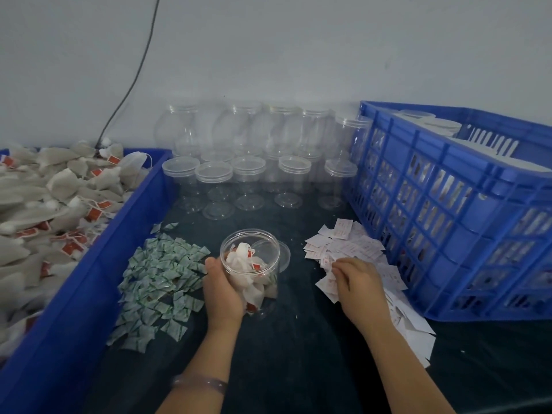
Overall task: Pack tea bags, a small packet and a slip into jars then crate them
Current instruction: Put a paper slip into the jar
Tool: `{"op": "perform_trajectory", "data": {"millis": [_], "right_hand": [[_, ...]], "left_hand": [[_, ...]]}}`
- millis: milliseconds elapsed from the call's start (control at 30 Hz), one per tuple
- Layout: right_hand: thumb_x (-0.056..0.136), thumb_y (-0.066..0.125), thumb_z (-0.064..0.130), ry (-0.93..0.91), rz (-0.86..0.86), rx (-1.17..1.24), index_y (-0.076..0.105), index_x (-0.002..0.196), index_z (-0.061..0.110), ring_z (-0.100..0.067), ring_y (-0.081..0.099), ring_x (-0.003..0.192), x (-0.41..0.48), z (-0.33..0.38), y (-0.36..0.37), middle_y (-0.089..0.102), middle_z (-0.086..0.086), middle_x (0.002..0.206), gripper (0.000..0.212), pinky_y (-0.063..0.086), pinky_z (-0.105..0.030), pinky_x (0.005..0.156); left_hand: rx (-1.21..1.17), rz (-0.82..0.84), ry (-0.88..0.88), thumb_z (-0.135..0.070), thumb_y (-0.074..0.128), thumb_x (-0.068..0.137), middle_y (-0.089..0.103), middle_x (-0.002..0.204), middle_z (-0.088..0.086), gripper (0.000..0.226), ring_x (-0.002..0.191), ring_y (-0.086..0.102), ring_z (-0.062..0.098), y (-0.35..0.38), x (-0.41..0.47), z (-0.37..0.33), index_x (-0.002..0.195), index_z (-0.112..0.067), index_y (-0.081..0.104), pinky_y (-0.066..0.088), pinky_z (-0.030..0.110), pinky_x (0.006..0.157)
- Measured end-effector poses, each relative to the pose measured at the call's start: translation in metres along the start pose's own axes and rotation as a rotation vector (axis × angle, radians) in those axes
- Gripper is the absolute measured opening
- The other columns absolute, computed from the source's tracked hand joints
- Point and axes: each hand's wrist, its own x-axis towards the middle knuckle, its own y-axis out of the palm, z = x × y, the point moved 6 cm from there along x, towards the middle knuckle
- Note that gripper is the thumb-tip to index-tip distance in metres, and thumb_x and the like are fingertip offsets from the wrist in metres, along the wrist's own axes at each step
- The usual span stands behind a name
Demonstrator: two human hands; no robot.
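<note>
- We take the jar [251,264] in the middle of the dark table [298,363] as the centre of our clock face.
- The left hand [222,289] grips this jar from its 8 o'clock side, with the fingers wrapped round the clear wall and the thumb up near the rim.
- The jar is open-mouthed and tilted a little toward us. It holds white tea bags with red tags, and something green shows low against its wall (we cannot tell whether that is a packet).
- The right hand [355,282] lies at 3 o'clock, palm down and apart from the jar. Its curled fingertips pinch at the slips [352,249].
- The slips are white with red print. They form a loose heap running from 2 o'clock down to 4 o'clock, along the foot of the crate [448,210].
- The crate is blue and slotted and fills the 2 to 3 o'clock side. We see pale shapes through its slots and jar tops at its far corner.
- The small packets [161,279] are green and white. They spread in a heap at 9 o'clock, just beside the left hand.
- Beyond them, from 9 to 10 o'clock, a blue bin [125,222] is piled with tea bags [44,204].
- At 12 o'clock a cluster of empty jars [257,174] stands in stacked rows against the pale wall.
- A dark cable [131,82] runs down the wall at 11 o'clock.
- A clear bracelet [203,383] sits on the left wrist at 6 o'clock.
</note>
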Motion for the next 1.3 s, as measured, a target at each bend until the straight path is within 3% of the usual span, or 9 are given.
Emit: {"op": "perform_trajectory", "data": {"millis": [200, 333, 400, 533, 667, 867, 1000, 1167, 1300], "right_hand": [[0.082, 0.077, 0.01, -0.135, -0.267, 0.079, 0.078, 0.09, 0.006, -0.031, 0.054, 0.095, 0.004, 0.027, -0.014, 0.069, -0.007, 0.099, 0.008, 0.038, -0.031, 0.08], [0.087, 0.073, 0.017, -0.132, -0.115, 0.16, 0.078, 0.094, 0.009, -0.023, 0.058, 0.095, 0.013, 0.043, 0.003, 0.069, -0.005, 0.099, 0.012, 0.034, -0.023, 0.079], [0.088, 0.071, 0.021, -0.148, -0.125, 0.15, 0.077, 0.097, 0.011, -0.022, 0.06, 0.093, 0.012, 0.049, 0.005, 0.072, -0.004, 0.099, 0.015, 0.034, -0.023, 0.076], [0.085, 0.075, 0.016, -0.184, -0.227, 0.231, 0.078, 0.098, 0.011, -0.021, 0.071, 0.082, 0.011, 0.062, -0.004, 0.076, -0.003, 0.093, 0.014, 0.052, -0.032, 0.074], [0.086, 0.073, 0.014, -0.157, -0.21, 0.302, 0.077, 0.103, 0.008, -0.017, 0.07, 0.081, 0.015, 0.065, -0.004, 0.076, -0.004, 0.094, 0.018, 0.051, -0.028, 0.076], [0.097, 0.057, 0.008, -0.039, -0.032, 0.406, 0.071, 0.116, 0.011, 0.011, 0.058, 0.074, 0.01, 0.053, 0.017, 0.066, 0.01, 0.083, 0.024, 0.051, -0.019, 0.08], [0.098, 0.057, 0.01, 0.037, -0.062, 0.5, 0.071, 0.116, 0.013, 0.006, 0.063, 0.08, 0.009, 0.046, 0.018, 0.071, 0.006, 0.096, 0.024, 0.051, -0.016, 0.077], [0.093, 0.065, 0.017, 0.03, -0.164, 0.702, 0.071, 0.101, 0.028, 0.007, 0.063, 0.088, 0.011, 0.06, -0.002, 0.067, 0.022, 0.093, 0.015, 0.052, -0.015, 0.08], [0.091, 0.066, 0.007, -0.12, -0.18, 0.854, 0.063, 0.106, 0.04, 0.005, 0.064, 0.093, 0.019, 0.097, -0.028, 0.069, 0.017, 0.104, 0.037, 0.048, -0.008, 0.079]], "left_hand": [[0.02, -0.035, -0.002, -0.074, 0.028, 0.065, 0.072, 0.088, 0.022, 0.069, 0.094, 0.066, 0.04, 0.001, -0.006, -0.008, 0.071, -0.019, 0.07, 0.05, 0.054, 0.093], [0.018, -0.041, 0.018, -0.073, 0.028, 0.066, 0.072, 0.087, 0.02, 0.066, 0.094, 0.066, 0.04, 0.0, -0.007, -0.009, 0.066, -0.024, 0.073, 0.05, 0.055, 0.093], [0.013, -0.038, 0.015, -0.074, 0.029, 0.065, 0.072, 0.085, 0.016, 0.065, 0.092, 0.066, 0.039, 0.0, -0.007, -0.008, 0.063, -0.028, 0.073, 0.05, 0.054, 0.092], [0.009, -0.03, 0.008, -0.073, 0.03, 0.065, 0.072, 0.086, 0.017, 0.067, 0.093, 0.066, 0.039, 0.0, -0.005, -0.007, 0.068, -0.023, 0.073, 0.05, 0.055, 0.093], [0.009, -0.04, 0.019, -0.075, 0.029, 0.065, 0.073, 0.087, 0.014, 0.065, 0.095, 0.066, 0.037, 0.0, -0.007, -0.009, 0.068, -0.03, 0.075, 0.05, 0.053, 0.094], [0.025, -0.025, 0.004, -0.071, 0.029, 0.066, 0.07, 0.09, 0.022, 0.067, 0.095, 0.063, 0.044, 0.0, -0.006, -0.008, 0.077, -0.015, 0.065, 0.048, 0.058, 0.092], [0.04, -0.017, 0.005, -0.071, 0.028, 0.069, 0.072, 0.089, 0.02, 0.066, 0.094, 0.065, 0.039, 0.001, -0.005, -0.008, 0.074, -0.02, 0.07, 0.047, 0.058, 0.094], [0.062, 0.015, 0.014, -0.071, 0.029, 0.065, 0.069, 0.089, 0.013, 0.064, 0.093, 0.064, 0.032, 0.002, -0.008, -0.01, 0.076, -0.02, 0.065, 0.048, 0.055, 0.094], [0.088, 0.023, -0.041, -0.073, 0.032, 0.059, 0.056, 0.077, -0.003, 0.05, 0.076, 0.055, 0.025, 0.003, -0.012, -0.014, 0.077, -0.03, 0.05, 0.049, 0.045, 0.079]]}}
